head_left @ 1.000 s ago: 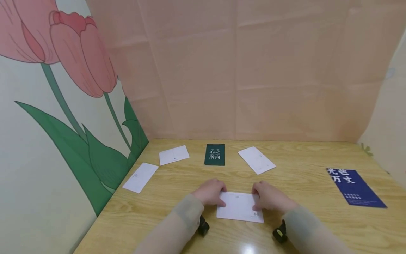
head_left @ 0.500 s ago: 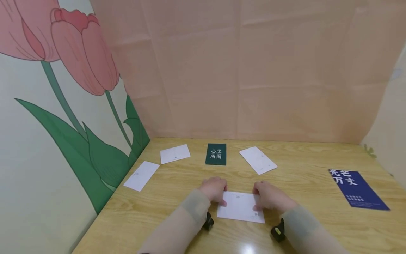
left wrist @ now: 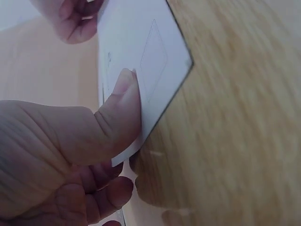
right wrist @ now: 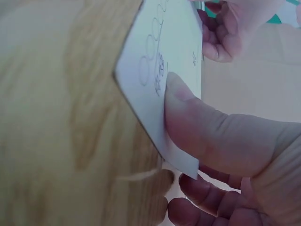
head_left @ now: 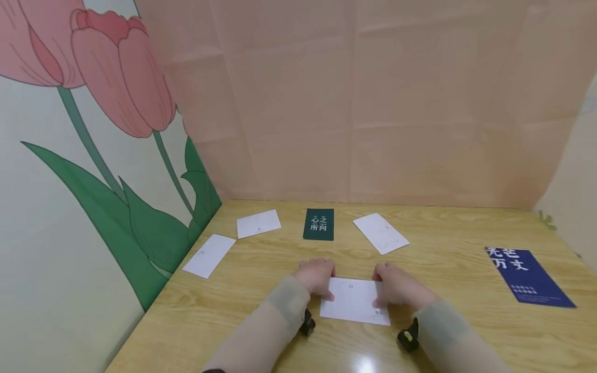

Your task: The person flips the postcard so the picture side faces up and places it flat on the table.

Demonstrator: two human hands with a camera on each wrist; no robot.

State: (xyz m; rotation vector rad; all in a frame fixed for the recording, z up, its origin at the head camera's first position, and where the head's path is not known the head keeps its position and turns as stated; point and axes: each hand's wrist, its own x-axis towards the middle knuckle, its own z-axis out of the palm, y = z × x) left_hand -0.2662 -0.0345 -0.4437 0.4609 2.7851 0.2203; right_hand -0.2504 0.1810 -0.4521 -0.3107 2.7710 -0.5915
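A white postcard (head_left: pixel 353 303) lies near the front of the table, its printed side with faint lines facing up. My left hand (head_left: pixel 317 278) pinches its left edge, thumb (left wrist: pixel 123 108) on top and the other fingers by the edge or beneath. At the opposite edge my right hand (head_left: pixel 396 286) pinches it the same way, its thumb (right wrist: pixel 193 122) beside a column of printed ovals. Both wrist views show the postcard (left wrist: pixel 141 52) at a slant, close to the wood surface; whether it is slightly raised I cannot tell.
Behind it lie a dark green card (head_left: pixel 319 225) with white characters and white cards at back left (head_left: pixel 258 224), far left (head_left: pixel 209 256) and back right (head_left: pixel 381 233). A blue card (head_left: pixel 531 277) lies at right. A pink cloth (head_left: pixel 350 103) hangs behind the table (head_left: pixel 196 321).
The left forearm has shifted slightly right since the first frame. Both hands keep their pinch on the postcard, which has hardly moved; the whole view has shifted a little.
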